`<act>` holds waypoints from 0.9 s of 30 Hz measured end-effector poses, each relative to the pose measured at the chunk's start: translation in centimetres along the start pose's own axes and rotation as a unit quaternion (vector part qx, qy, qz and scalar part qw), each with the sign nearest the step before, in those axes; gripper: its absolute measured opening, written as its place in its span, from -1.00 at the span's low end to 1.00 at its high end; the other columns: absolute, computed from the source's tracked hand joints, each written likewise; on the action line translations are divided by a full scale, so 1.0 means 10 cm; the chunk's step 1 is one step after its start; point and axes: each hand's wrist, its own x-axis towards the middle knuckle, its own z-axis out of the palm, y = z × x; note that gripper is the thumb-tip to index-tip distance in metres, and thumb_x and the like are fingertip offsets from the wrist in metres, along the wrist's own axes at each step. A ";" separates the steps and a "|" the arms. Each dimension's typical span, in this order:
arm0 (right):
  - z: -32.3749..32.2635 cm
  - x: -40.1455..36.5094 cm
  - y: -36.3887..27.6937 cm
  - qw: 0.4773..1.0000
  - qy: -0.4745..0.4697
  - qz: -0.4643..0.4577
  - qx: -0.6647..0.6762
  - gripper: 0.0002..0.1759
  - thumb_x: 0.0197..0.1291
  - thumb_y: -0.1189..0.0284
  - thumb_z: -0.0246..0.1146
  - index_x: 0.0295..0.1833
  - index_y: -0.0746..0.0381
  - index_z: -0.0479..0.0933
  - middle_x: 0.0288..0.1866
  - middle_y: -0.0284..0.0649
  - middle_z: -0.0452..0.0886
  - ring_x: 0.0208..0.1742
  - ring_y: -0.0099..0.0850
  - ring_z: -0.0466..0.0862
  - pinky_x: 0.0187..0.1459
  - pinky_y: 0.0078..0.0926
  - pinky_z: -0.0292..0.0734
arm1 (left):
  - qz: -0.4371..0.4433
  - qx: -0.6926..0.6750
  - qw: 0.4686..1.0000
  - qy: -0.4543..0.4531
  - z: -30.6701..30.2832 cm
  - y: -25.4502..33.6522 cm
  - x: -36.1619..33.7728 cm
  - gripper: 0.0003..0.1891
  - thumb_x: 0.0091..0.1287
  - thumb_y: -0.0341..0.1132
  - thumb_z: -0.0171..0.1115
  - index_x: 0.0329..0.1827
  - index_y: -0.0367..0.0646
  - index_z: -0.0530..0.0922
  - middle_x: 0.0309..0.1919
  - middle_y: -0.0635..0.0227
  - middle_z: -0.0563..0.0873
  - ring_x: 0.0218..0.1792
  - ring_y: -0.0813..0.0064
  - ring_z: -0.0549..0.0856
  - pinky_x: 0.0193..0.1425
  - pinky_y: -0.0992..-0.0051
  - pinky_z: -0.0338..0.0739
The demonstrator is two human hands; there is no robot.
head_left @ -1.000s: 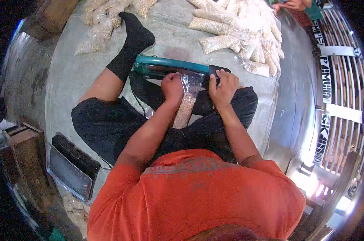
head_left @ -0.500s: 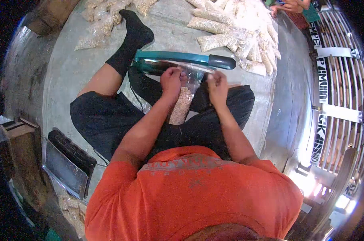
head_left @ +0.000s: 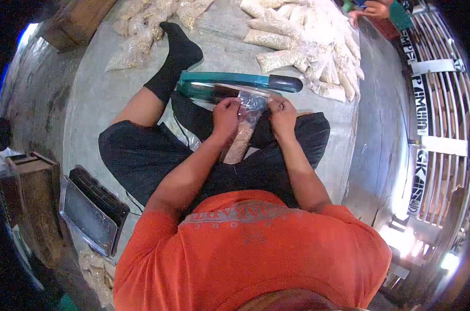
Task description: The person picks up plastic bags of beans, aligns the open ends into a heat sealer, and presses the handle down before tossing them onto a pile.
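Note:
A clear plastic bag (head_left: 239, 140) with pale, grain-like pieces in its lower part lies between my thighs, its unfilled top reaching toward the impulse sealer. My left hand (head_left: 227, 118) is closed in a pinch on the bag's left upper edge. At the right upper corner, the fingers of my right hand (head_left: 283, 115) pinch the plastic. Just beyond both hands lies the teal impulse sealer (head_left: 224, 79), with a black handle end (head_left: 286, 83) on the right. The bag's mouth overlaps the sealer's near side in this view.
Many filled bags (head_left: 281, 39) are piled at the upper right, and more bags (head_left: 136, 44) lie at the upper left. A black tray-like case (head_left: 90, 215) stands left, beside a wooden box (head_left: 33, 171). Another person's hand (head_left: 375, 9) shows at the top right.
My right hand has come down slightly and now pinches the bag's upper right corner, where its fingers were blurred before. My left hand has shifted slightly down. The whole view has moved a little.

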 end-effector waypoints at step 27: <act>0.56 -1.04 -1.41 0.806 -0.567 0.169 -0.015 -0.50 0.30 0.12 0.39 0.11 0.32 0.64 -0.14 -0.31 0.75 -0.14 -0.52 0.67 -0.07 -0.47 0.58 | 0.044 -0.470 0.872 -0.132 -1.20 0.58 -1.12 0.06 0.29 0.61 -0.11 0.49 -0.24 0.32 0.34 0.00 0.54 0.31 0.01 0.56 0.43 -0.07 0.42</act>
